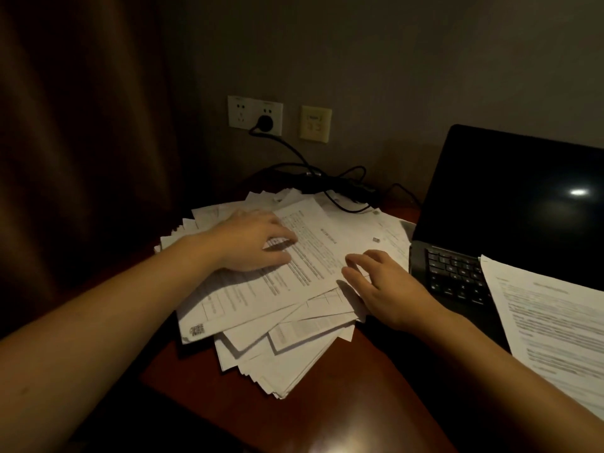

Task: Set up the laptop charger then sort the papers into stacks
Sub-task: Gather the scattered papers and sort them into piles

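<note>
The left hand (pixel 251 243) lies flat, fingers relaxed, on the papers (pixel 294 354) mid-frame, while the right hand (pixel 385 286) rests loose-fingered on their right edge, gripping nothing.

Reddish-brown wood desk (pixel 376 387) fills lower ctr of frame, w/ a loose fanned pile of printed papers (pixel 294 348) at ctr, an open black laptop (pixel 510 197) at right & a black charger cord (pixel 340 188) tangled at the back, upper ctr.
</note>
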